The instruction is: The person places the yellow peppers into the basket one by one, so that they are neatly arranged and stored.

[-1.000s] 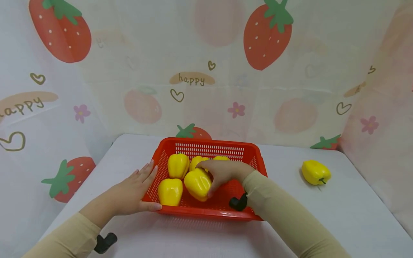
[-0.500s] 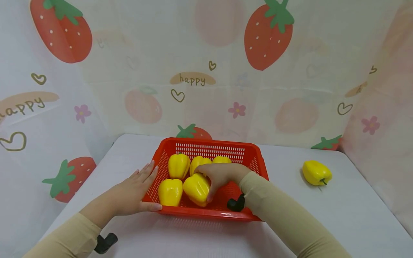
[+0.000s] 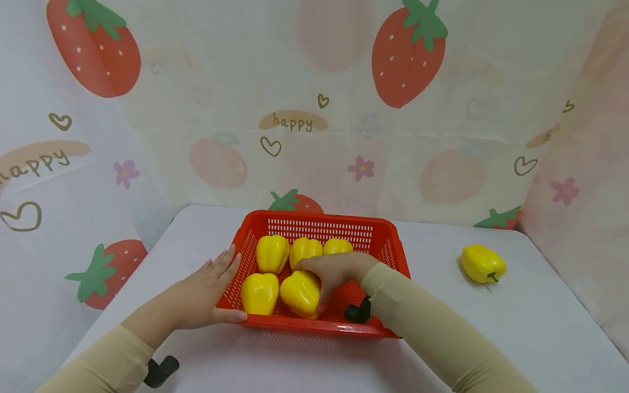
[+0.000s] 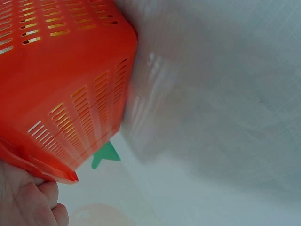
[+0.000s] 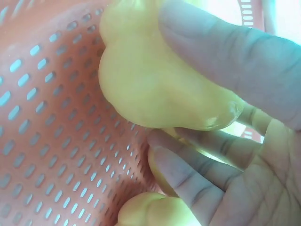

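Note:
In the head view, my right hand holds a yellow bell pepper low in the front middle of a red perforated basket. The right wrist view shows the thumb across this bell pepper and the fingers round its other side. Other yellow bell peppers sit inside: one at front left, one at back left, one at back middle and one at back right. My left hand rests on the basket's left rim, fingers straight, thumb along the front corner.
One more yellow bell pepper lies on its side on the white table, right of the basket. A strawberry-printed cloth closes off the back and both sides. A black wrist mount hangs over the basket's right part.
My right hand has lowered the bell pepper toward the front of the basket floor, uncovering more of the back middle and back right peppers. The left hand has stayed at the rim.

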Action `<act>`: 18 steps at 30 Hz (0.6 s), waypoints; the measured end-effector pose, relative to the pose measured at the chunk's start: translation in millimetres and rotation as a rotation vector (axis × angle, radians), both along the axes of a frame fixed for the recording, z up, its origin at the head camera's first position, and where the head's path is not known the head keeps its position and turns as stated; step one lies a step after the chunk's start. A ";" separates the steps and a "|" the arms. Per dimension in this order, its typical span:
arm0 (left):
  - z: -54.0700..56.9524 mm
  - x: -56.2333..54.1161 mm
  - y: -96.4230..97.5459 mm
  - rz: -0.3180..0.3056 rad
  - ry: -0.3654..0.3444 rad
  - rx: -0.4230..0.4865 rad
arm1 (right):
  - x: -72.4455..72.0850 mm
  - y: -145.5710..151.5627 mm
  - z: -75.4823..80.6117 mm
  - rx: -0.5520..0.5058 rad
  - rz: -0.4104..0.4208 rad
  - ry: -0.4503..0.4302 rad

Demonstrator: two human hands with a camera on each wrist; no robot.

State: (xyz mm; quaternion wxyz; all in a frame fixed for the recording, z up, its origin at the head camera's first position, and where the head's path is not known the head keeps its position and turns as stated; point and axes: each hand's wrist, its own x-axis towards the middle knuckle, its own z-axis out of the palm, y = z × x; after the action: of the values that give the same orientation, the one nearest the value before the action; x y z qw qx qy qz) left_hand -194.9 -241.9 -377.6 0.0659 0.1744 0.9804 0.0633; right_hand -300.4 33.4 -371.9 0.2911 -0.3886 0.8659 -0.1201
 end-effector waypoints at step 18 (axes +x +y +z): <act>1.2 1.3 1.5 -0.004 0.007 -0.008 | -1.8 4.7 -1.2 0.055 -0.027 -0.086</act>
State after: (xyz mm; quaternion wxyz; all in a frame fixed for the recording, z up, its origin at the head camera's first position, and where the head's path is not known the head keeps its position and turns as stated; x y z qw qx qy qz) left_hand -193.6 -240.5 -376.5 0.0632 0.1763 0.9806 0.0583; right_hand -302.2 38.1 -373.1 0.3370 -0.3631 0.8607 -0.1169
